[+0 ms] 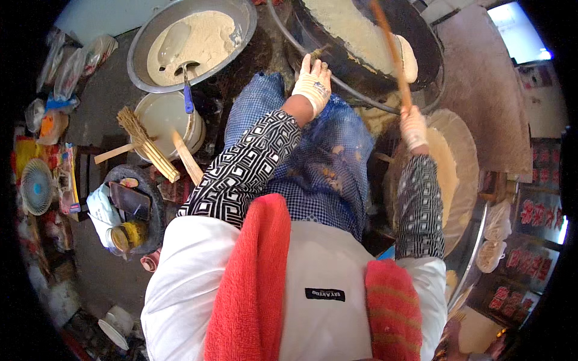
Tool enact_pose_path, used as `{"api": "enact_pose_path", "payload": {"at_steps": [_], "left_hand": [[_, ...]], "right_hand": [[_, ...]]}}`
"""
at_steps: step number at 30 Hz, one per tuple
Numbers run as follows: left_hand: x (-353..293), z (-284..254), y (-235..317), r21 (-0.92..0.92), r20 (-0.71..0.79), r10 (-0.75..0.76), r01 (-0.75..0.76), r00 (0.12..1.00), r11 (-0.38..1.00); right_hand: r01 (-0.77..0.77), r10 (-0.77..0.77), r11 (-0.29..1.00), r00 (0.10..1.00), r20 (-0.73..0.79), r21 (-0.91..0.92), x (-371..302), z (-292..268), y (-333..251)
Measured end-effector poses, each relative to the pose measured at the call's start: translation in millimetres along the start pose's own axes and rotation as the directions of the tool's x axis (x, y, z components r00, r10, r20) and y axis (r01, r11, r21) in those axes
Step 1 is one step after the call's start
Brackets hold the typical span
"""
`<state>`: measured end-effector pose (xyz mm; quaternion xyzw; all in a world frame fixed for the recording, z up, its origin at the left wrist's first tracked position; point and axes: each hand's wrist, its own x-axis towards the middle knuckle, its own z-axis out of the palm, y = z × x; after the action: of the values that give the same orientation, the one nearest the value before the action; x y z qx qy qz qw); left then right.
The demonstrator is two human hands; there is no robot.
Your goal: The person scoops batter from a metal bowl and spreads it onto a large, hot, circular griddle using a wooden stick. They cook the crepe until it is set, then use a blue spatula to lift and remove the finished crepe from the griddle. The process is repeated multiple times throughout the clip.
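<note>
My right hand [414,127], in a pale glove, is closed round a long wooden stick [392,57]. The stick reaches up across a large dark round griddle [424,42], and its far end leaves the view. A pale sheet of batter [349,27] covers part of the griddle. Against the stick, on the right, is a pale oval piece [408,59]; I cannot tell whether it is joined to the stick. My left hand [312,87], gloved too, is at the griddle's near rim by a metal hoop [355,96]. Its fingers are bent together, and what they grip is unclear.
A metal basin [133,57] of pale flour or batter holds a blue-handled ladle [188,96]. Below it, a bucket [195,129] carries a straw brush [147,144] and wooden sticks. Right of my knees, a round tray [469,150] holds pale flat sheets. A brown board [475,78] flanks the griddle.
</note>
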<state>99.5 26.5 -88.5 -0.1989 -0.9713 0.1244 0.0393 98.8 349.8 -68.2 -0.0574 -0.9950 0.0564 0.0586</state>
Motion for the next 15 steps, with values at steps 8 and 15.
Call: {"api": "enact_pose_path", "payload": {"at_steps": [8,15], "left_hand": [[9,4,-31,-0.024,0.043,-0.078,0.079,0.996,0.997],[23,11,-55,-0.039,0.083,-0.18,0.184,0.98,0.982]], "right_hand": [[-0.122,0.125,0.988,0.992,0.019,-0.093,20,5,39],[-0.182,0.185,0.973,0.983,0.008,-0.141,19,-6,35]]}}
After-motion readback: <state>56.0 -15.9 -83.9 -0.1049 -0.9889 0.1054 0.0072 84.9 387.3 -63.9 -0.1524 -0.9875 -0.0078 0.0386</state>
